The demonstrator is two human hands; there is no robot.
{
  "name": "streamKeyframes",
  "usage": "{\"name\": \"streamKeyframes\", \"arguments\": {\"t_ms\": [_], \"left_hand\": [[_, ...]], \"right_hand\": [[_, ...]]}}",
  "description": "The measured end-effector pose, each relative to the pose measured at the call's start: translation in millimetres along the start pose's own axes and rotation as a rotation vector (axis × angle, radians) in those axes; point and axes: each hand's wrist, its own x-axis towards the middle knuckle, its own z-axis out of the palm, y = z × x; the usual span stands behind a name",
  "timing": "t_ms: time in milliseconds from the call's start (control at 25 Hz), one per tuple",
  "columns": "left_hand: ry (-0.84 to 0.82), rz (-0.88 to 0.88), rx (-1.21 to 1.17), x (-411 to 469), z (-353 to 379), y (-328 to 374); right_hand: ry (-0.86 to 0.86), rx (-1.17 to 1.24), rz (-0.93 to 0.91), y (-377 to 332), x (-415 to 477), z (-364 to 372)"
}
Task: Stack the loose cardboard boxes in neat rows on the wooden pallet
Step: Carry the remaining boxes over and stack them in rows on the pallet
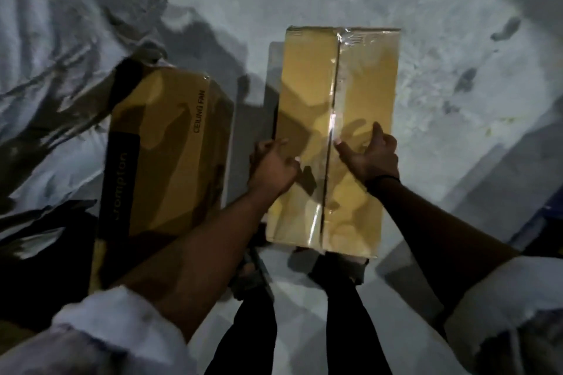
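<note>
Taped box (pixel 362 79): flat on the pale floor (pixel 457 70), right in front of our feet (pixel 249 271), long seam running away from us.
Left hand (pixel 271 161): at the box's left edge, fingers curled; we can't tell if it grips.
Right hand (pixel 371 155): over the top face beside the seam, thumb out, fingers loosely bent, holding nothing.
Printed box (pixel 164 146): just to the left, set at an angle, narrow gap between.
Room: bare floor beyond and to the right; a crumpled white sheet (pixel 45 39) crowds the left.
</note>
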Motion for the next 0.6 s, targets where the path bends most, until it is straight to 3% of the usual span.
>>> {"name": "streamKeyframes", "arguments": {"t_ms": [120,200,360,600], "left_hand": [[-0.073,0.016,0.047,29,23,11],[-0.03,0.04,0.024,46,38,20],[0.08,0.047,-0.026,55,62,32],[0.089,0.018,0.114,29,67,71]], "right_hand": [[0.034,-0.142,0.007,39,27,-4],[0.063,-0.224,-0.054,59,43,-1],[-0.008,-0.1,-0.095,80,59,1],[-0.074,-0.099,-0.06,74,57,-25]]}}
